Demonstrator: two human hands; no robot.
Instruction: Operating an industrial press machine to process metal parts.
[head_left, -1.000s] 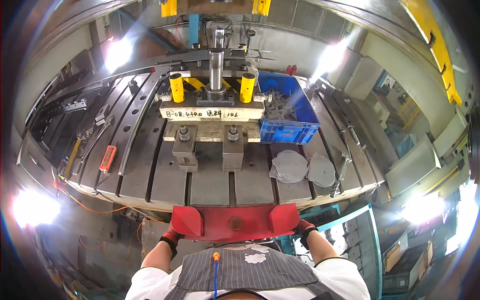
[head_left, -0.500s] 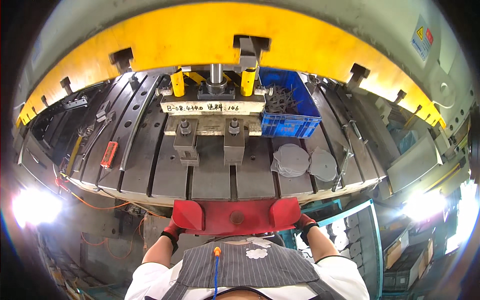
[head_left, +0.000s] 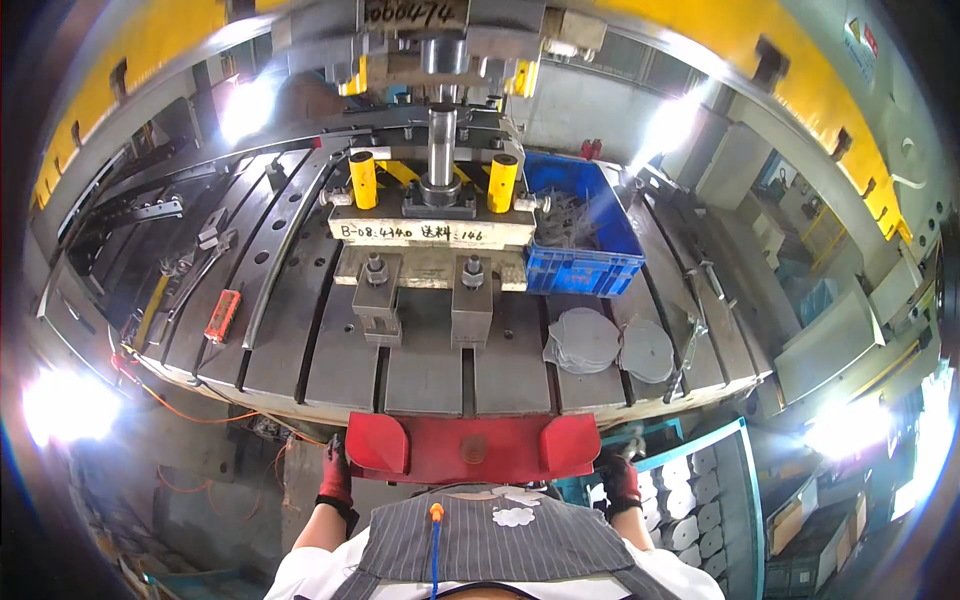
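A red two-hand control box [head_left: 475, 447] with raised guards at both ends stands in front of me, at the press table's front edge. My left hand [head_left: 337, 472], in a red and dark glove, is just off its left end, fingers stretched forward and nothing seen in them. At the other end, my right hand [head_left: 622, 478] is gloved alike; its fingers are blurred, and a small greyish shape by them cannot be made out. Beyond the box, a die [head_left: 432, 232] with yellow posts [head_left: 503, 184] is clamped to the slotted press table [head_left: 425, 385].
Flat grey metal discs [head_left: 586, 340] lie on the table's right, before a blue crate [head_left: 585, 272] of metal scrap. A red-orange box [head_left: 223, 315] and long bars lie left. The yellow press ram [head_left: 680, 25] hangs overhead. A teal-framed rack [head_left: 750, 480] with discs stands lower right.
The press ram and upper tooling have risen, opening a gap above the die. Both hands have shifted from the control box's ends to slightly farther forward and outside them.
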